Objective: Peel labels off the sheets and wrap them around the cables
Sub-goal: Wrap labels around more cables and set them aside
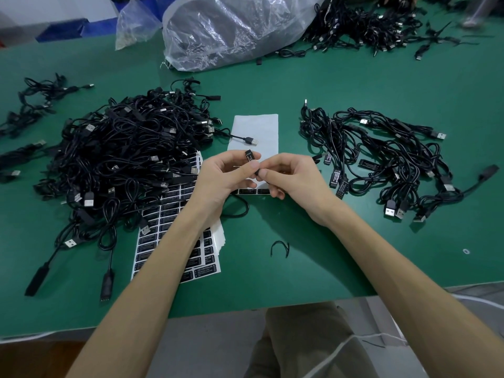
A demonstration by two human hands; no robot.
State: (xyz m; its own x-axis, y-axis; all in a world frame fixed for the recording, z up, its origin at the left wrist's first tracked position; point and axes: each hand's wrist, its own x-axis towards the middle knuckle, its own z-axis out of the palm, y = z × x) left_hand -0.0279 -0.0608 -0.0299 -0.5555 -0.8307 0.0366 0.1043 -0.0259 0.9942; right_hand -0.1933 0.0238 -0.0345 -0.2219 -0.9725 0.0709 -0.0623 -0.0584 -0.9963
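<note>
Our left hand (225, 175) and right hand (290, 177) pinch the small black oblong cable controller (249, 156) above the white label sheet (256, 126) on the green worktop (327, 255); we should wrap squarely, rubbing edges flat.

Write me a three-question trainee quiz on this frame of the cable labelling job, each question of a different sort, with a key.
1. True or false: the left hand and the right hand both hold the same black cable module.
2. The larger cable pile lies: A) on the person's left; B) on the person's right; C) in the person's lap.
3. Fill in: the printed label sheets lie partly under the ___ forearm.
Key: 1 true; 2 A; 3 left.
</note>
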